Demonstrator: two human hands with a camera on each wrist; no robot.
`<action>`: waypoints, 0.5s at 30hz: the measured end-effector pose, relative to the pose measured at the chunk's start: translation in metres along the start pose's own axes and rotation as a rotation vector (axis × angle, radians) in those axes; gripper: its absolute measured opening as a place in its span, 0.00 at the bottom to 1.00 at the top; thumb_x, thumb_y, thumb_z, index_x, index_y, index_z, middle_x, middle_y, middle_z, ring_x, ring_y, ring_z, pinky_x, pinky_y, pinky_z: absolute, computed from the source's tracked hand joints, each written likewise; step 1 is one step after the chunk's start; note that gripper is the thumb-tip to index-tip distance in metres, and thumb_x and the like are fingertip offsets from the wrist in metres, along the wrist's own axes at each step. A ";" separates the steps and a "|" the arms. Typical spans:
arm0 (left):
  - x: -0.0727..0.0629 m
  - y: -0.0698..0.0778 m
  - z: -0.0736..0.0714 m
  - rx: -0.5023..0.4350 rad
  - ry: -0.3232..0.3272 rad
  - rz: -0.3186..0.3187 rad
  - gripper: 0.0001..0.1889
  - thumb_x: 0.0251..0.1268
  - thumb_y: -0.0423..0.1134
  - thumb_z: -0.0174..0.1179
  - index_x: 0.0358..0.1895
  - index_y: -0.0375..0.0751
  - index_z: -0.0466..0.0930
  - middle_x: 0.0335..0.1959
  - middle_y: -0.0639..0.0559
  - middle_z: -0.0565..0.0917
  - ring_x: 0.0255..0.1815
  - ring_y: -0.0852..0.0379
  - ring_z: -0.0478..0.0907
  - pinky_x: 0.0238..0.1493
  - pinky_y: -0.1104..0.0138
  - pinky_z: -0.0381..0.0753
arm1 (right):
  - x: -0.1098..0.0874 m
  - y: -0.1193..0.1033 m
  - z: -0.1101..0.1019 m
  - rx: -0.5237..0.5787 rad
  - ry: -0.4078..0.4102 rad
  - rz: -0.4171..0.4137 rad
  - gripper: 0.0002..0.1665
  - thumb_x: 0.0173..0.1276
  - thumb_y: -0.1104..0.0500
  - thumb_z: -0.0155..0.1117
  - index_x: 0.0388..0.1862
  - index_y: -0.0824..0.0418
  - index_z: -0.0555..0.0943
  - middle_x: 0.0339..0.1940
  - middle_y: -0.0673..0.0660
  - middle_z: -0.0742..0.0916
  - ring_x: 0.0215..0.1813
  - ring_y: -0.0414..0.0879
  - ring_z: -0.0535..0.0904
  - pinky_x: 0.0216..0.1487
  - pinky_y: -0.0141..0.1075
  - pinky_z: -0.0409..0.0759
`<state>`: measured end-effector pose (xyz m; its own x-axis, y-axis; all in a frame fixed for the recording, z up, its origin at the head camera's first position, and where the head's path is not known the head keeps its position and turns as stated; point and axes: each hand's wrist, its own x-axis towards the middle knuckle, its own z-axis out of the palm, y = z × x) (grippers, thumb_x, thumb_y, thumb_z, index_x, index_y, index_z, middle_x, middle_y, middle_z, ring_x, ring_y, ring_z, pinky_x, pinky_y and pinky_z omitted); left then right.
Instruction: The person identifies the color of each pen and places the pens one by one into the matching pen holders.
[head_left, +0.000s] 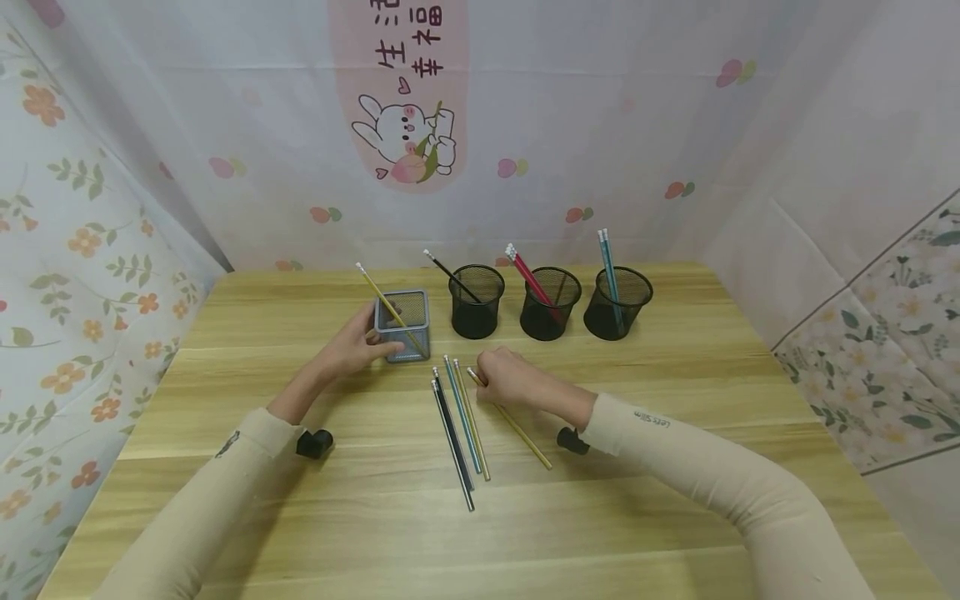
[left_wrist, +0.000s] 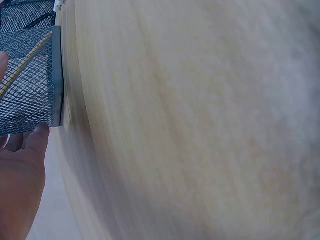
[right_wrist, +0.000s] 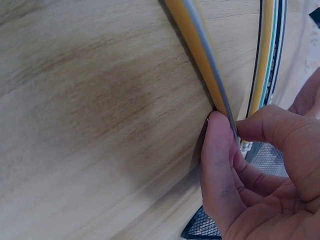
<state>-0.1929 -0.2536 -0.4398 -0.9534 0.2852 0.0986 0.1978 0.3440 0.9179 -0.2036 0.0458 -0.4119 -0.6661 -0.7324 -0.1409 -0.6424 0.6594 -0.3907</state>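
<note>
Your left hand (head_left: 352,348) has its fingers and thumb bent around the gray mesh cup (head_left: 417,322). Your right hand (head_left: 517,381) is nearer to you than that cup and off to its right, with thumb and finger pinched tight on a yellow pencil (head_left: 523,434). This pencil slants toward you, away from the gray cup.

Four more pencils lie on the surface (head_left: 525,550), on your side of the gray cup and a bit to its right: two black pencils (head_left: 452,442), a blue pencil (head_left: 462,416) and a plain yellow one (head_left: 472,421).

Inside the gray cup, another yellow stick (head_left: 381,293) leans to the left. To the right of the gray cup, three round black cups (head_left: 475,322) make a row. The nearest has a black stick (head_left: 450,273), the middle has red pencils (head_left: 528,276), and the farthest has blue sticks (head_left: 610,267).
</note>
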 end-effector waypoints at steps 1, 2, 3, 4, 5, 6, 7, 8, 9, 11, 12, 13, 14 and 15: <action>0.000 0.000 0.000 0.002 0.000 0.003 0.30 0.67 0.28 0.67 0.67 0.28 0.61 0.66 0.32 0.69 0.76 0.35 0.57 0.72 0.44 0.63 | 0.000 0.000 0.000 -0.001 -0.001 0.000 0.26 0.59 0.70 0.67 0.12 0.54 0.63 0.11 0.45 0.63 0.16 0.38 0.57 0.17 0.29 0.55; 0.000 0.000 0.000 0.002 0.000 0.007 0.31 0.67 0.28 0.67 0.67 0.27 0.61 0.66 0.31 0.69 0.76 0.35 0.56 0.72 0.44 0.63 | 0.000 0.001 0.000 -0.004 -0.004 -0.001 0.26 0.59 0.70 0.67 0.12 0.54 0.64 0.11 0.45 0.64 0.17 0.38 0.57 0.17 0.29 0.55; 0.001 0.000 0.000 0.003 0.000 0.010 0.31 0.67 0.28 0.67 0.67 0.27 0.61 0.66 0.31 0.69 0.76 0.34 0.56 0.72 0.44 0.63 | 0.000 0.001 -0.001 -0.003 -0.006 -0.001 0.26 0.59 0.70 0.68 0.12 0.54 0.64 0.11 0.45 0.64 0.17 0.38 0.58 0.17 0.29 0.55; 0.001 0.000 0.000 0.006 0.000 0.012 0.31 0.67 0.28 0.67 0.67 0.27 0.61 0.66 0.31 0.69 0.76 0.34 0.56 0.72 0.44 0.63 | 0.000 0.002 -0.001 -0.001 -0.008 -0.003 0.26 0.60 0.69 0.68 0.13 0.54 0.64 0.12 0.45 0.65 0.17 0.38 0.58 0.18 0.29 0.55; 0.001 0.000 0.000 0.009 0.002 0.013 0.31 0.67 0.28 0.67 0.67 0.27 0.61 0.66 0.31 0.68 0.76 0.34 0.56 0.72 0.44 0.64 | 0.000 0.002 -0.001 0.001 -0.010 -0.006 0.26 0.60 0.69 0.68 0.13 0.54 0.64 0.12 0.45 0.65 0.17 0.38 0.58 0.18 0.29 0.56; 0.001 0.000 0.000 0.011 0.002 0.012 0.31 0.67 0.28 0.68 0.67 0.28 0.61 0.66 0.31 0.69 0.76 0.34 0.57 0.72 0.44 0.64 | 0.000 0.003 -0.001 0.003 -0.011 -0.009 0.25 0.60 0.69 0.68 0.13 0.54 0.65 0.12 0.45 0.65 0.17 0.38 0.59 0.18 0.29 0.56; 0.001 0.000 0.000 0.012 0.002 0.013 0.31 0.67 0.28 0.68 0.67 0.28 0.61 0.66 0.31 0.69 0.76 0.34 0.57 0.72 0.44 0.63 | 0.000 0.004 -0.001 0.001 -0.012 -0.013 0.25 0.60 0.69 0.68 0.13 0.54 0.65 0.12 0.45 0.65 0.17 0.38 0.59 0.18 0.29 0.56; 0.001 0.000 0.000 0.012 0.001 0.013 0.31 0.67 0.28 0.68 0.67 0.28 0.61 0.66 0.31 0.69 0.76 0.34 0.57 0.72 0.44 0.63 | 0.000 0.005 -0.001 0.000 -0.013 -0.018 0.25 0.60 0.69 0.68 0.13 0.54 0.65 0.12 0.45 0.65 0.18 0.38 0.59 0.18 0.29 0.56; 0.001 0.000 0.000 0.013 0.002 0.012 0.31 0.67 0.28 0.68 0.67 0.28 0.62 0.66 0.31 0.69 0.76 0.34 0.57 0.72 0.44 0.63 | -0.001 0.005 -0.001 0.000 -0.012 -0.022 0.25 0.60 0.69 0.68 0.13 0.54 0.65 0.12 0.45 0.66 0.18 0.38 0.59 0.18 0.29 0.56; 0.000 0.000 0.000 0.014 0.003 0.010 0.31 0.67 0.28 0.68 0.67 0.28 0.62 0.66 0.31 0.69 0.76 0.34 0.57 0.72 0.44 0.63 | -0.001 0.006 -0.001 -0.003 -0.014 -0.030 0.25 0.60 0.69 0.68 0.13 0.55 0.66 0.12 0.45 0.66 0.18 0.38 0.60 0.19 0.28 0.56; 0.000 0.000 0.000 0.014 0.002 0.010 0.31 0.67 0.28 0.68 0.67 0.28 0.62 0.66 0.31 0.69 0.76 0.34 0.57 0.72 0.44 0.63 | -0.001 0.006 -0.001 -0.003 -0.014 -0.034 0.24 0.60 0.70 0.69 0.14 0.55 0.67 0.12 0.45 0.67 0.18 0.38 0.61 0.19 0.28 0.57; 0.000 0.001 0.000 0.014 0.002 0.012 0.31 0.67 0.28 0.68 0.67 0.28 0.62 0.66 0.31 0.69 0.76 0.34 0.57 0.72 0.44 0.63 | -0.002 0.007 -0.001 -0.002 -0.012 -0.040 0.24 0.60 0.70 0.69 0.14 0.55 0.67 0.13 0.45 0.67 0.19 0.38 0.62 0.19 0.28 0.58; 0.000 0.000 0.000 0.014 0.002 0.013 0.31 0.67 0.28 0.68 0.67 0.28 0.62 0.66 0.31 0.69 0.76 0.34 0.57 0.72 0.44 0.64 | -0.002 0.007 -0.002 0.002 -0.013 -0.043 0.23 0.61 0.70 0.69 0.14 0.55 0.68 0.13 0.45 0.68 0.19 0.39 0.62 0.19 0.28 0.58; 0.000 0.000 0.000 0.015 0.002 0.015 0.31 0.67 0.28 0.68 0.67 0.28 0.62 0.66 0.31 0.69 0.76 0.34 0.58 0.72 0.44 0.64 | -0.002 0.007 -0.002 0.007 -0.015 -0.045 0.23 0.61 0.70 0.69 0.15 0.56 0.68 0.13 0.46 0.68 0.19 0.39 0.62 0.19 0.28 0.59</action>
<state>-0.1927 -0.2530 -0.4398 -0.9508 0.2886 0.1131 0.2155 0.3532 0.9104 -0.2071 0.0525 -0.4125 -0.6303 -0.7642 -0.1368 -0.6690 0.6241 -0.4037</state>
